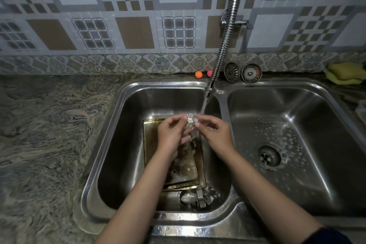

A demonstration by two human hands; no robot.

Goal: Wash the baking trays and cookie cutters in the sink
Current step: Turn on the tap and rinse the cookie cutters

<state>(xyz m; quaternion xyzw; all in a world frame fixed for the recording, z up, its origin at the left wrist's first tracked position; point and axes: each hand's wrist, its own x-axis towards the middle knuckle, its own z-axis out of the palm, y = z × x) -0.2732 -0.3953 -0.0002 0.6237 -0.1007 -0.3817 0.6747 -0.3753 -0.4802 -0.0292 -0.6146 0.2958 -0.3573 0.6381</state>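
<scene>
A small shiny metal cookie cutter (191,119) sits between both hands under the running water. My left hand (172,134) pinches its left side and my right hand (214,132) pinches its right side. Below them, stained baking trays (151,144) lie stacked on the floor of the left sink basin (122,144). More metal cookie cutters (201,196) lie at the near end of that basin. Water falls from the flexible faucet (210,89) just right of the held cutter.
The right sink basin (316,125) holds only water drops and an open drain (269,157). Two strainer plugs (242,73) lean against the back wall. Orange and pink balls (198,74) rest behind the sink. A green sponge (345,73) lies at the far right. A granite counter (49,134) spreads on the left.
</scene>
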